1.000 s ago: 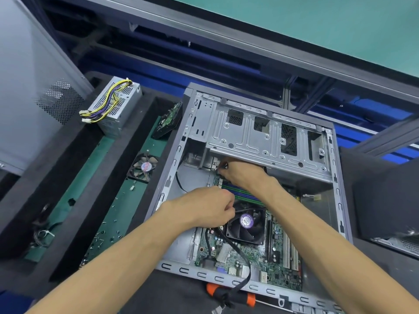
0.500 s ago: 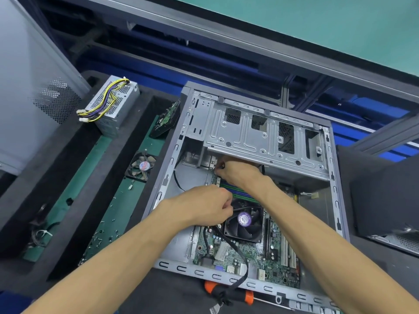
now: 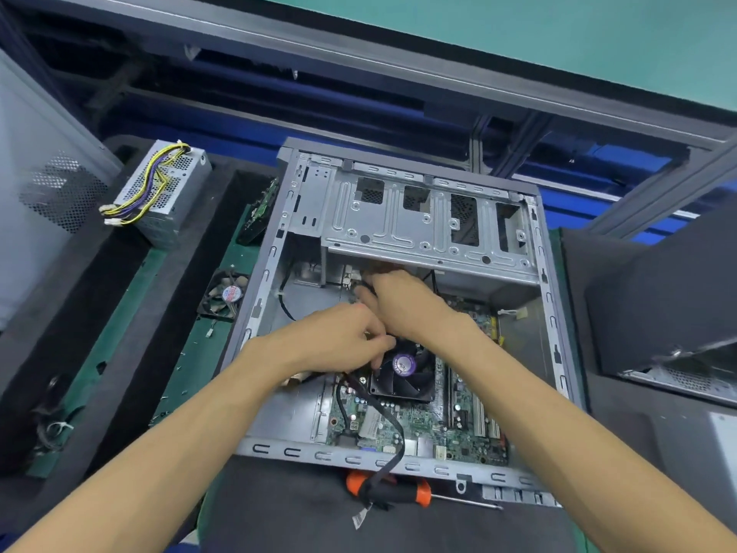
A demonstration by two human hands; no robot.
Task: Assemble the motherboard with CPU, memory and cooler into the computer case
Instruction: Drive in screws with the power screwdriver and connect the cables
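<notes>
Both grips curled, contents hidden: left hand [image 3: 339,337], right hand [image 3: 402,301] inside computer case [image 3: 263,297] on dark bench mat [image 3: 279,508].

Green motherboard [image 3: 418,429], purple-labelled black cooler [image 3: 402,373], grey case [image 3: 414,217], orange-and-black screwdriver [image 3: 389,488], yellow-purple cables [image 3: 147,189].

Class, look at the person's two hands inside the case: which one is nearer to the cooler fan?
Left. The left hand touches the cooler fan at its upper-left edge; the right hand is farther back, under the drive bay.
</notes>
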